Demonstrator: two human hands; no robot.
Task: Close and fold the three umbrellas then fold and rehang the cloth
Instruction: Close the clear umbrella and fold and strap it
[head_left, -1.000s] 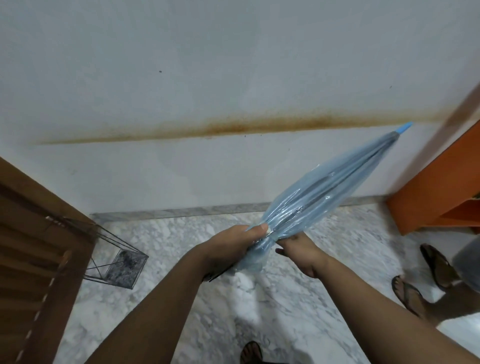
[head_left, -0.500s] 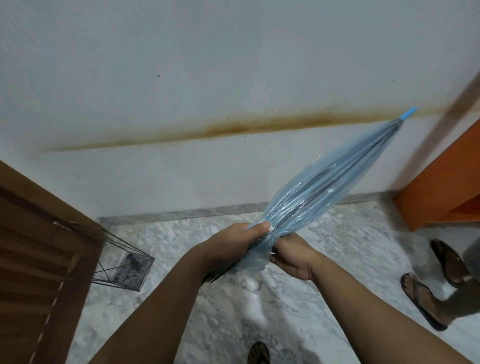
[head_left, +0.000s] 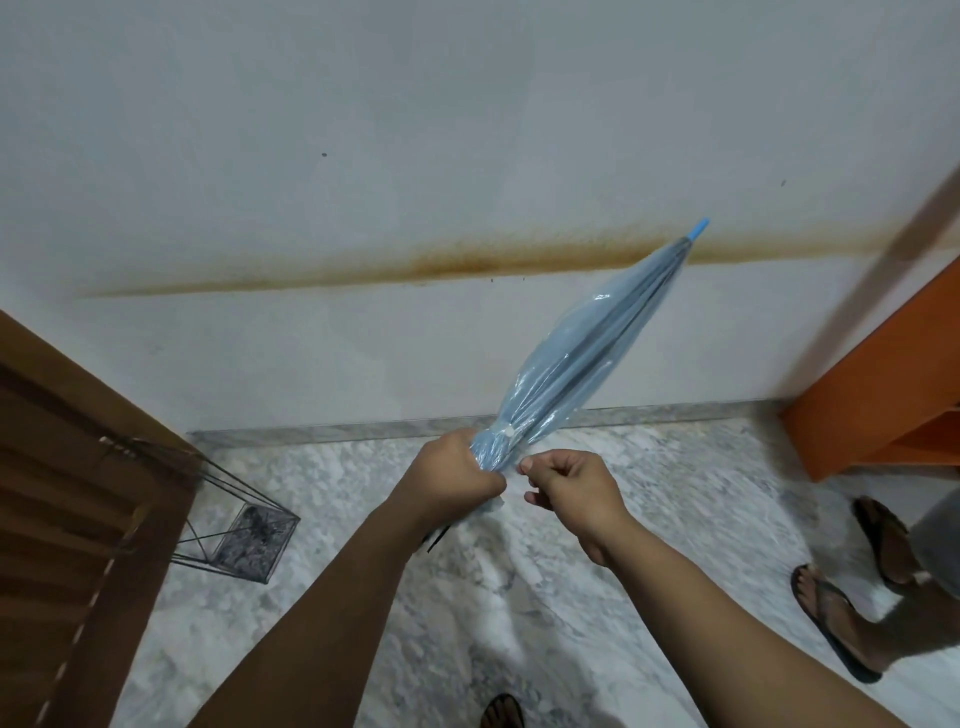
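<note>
A clear blue umbrella (head_left: 582, 358), closed and gathered, slants up to the right with its blue tip (head_left: 697, 229) against the white wall. My left hand (head_left: 451, 472) grips the bunched lower canopy near a small white strap button. My right hand (head_left: 571, 486) sits just right of it, its thumb and forefinger pinched together close to the canopy's edge; whether a strap lies between them is too small to tell. The handle end is hidden under my left hand. No other umbrella or cloth is in view.
A wire-frame stand (head_left: 234, 525) stands on the marble floor by a brown louvred door (head_left: 67, 519) at left. An orange cabinet (head_left: 883, 395) is at right. Another person's sandalled feet (head_left: 852, 613) stand at lower right. My own foot (head_left: 501, 713) shows at the bottom.
The umbrella has swung more upright. My right hand has come off the canopy's underside and now pinches beside it. My left hand keeps its grip.
</note>
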